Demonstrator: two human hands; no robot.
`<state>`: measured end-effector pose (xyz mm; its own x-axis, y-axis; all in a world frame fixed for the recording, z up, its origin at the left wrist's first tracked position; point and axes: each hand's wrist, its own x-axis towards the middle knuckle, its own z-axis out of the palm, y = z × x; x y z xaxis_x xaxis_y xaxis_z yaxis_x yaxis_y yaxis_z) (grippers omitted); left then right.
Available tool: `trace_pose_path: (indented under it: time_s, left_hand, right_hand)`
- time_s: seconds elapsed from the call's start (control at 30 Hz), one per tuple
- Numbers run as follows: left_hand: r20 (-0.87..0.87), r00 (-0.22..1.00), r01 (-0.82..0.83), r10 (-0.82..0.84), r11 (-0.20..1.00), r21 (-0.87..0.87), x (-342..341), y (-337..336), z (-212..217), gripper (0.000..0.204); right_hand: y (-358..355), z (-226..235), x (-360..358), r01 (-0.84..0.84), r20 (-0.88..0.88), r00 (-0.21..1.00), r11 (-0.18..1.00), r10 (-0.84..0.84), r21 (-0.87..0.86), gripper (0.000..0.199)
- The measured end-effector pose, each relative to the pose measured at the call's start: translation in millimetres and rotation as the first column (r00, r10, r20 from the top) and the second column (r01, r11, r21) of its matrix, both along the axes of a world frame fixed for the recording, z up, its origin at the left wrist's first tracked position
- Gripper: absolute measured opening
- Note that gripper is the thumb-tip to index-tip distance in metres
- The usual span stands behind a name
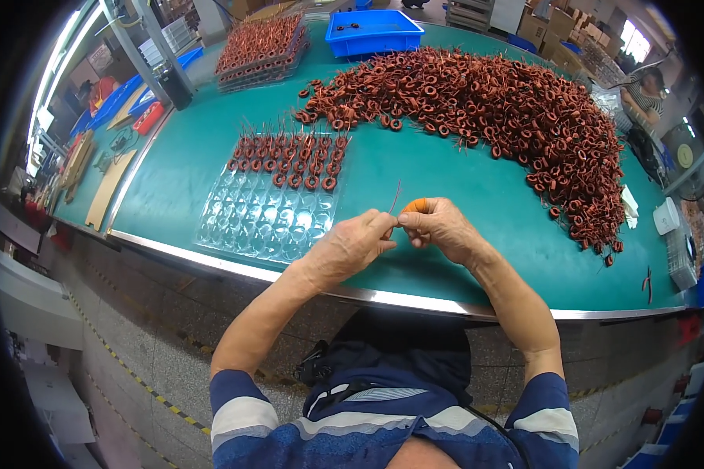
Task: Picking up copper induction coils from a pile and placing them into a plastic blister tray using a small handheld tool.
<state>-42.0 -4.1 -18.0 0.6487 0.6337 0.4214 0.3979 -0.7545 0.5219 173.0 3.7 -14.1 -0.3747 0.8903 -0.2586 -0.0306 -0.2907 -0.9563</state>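
My left hand (350, 248) and my right hand (440, 228) meet fingertip to fingertip over the near part of the table. Both are closed in a pinch on a toroidal coil whose body my fingers mostly hide. Its thin wire leads (397, 195) stick up between the hands. An orange finger cot (419, 205) covers a fingertip of the right hand. Left of my hands lies a clear plastic tray (267, 227) with round pockets. Red-brown toroidal coils (295, 160) stand in its far rows, leads upward; the nearer pockets hold none.
A large heap of loose coils (516, 109) curves across the green table (172, 176) from the back to the right. Stacked filled trays (260, 51) and a blue bin (374, 35) stand behind. Pliers (647, 285) lie far right, near a white container (666, 216).
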Motion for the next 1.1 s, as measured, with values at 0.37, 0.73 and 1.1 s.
trace_pose_path:
  time_s: [0.37,0.73,1.1]
  left_hand:
    - [0.129,0.972,-0.197,0.196,0.980,-0.005,24,-10,-11,0.031]
    - [0.787,0.561,0.456,0.257,0.697,-0.553,43,-15,-18,0.019]
    - [0.630,0.719,0.186,0.293,0.792,-0.581,36,-17,-3,0.025]
  right_hand:
    - [-16,10,-14,0.172,0.235,0.925,0.881,-0.299,0.441,0.022]
    - [-11,9,-8,0.247,-0.237,0.949,0.959,-0.210,0.140,0.018]
    - [-24,10,-14,0.179,-0.030,0.979,0.794,-0.200,0.581,0.021]
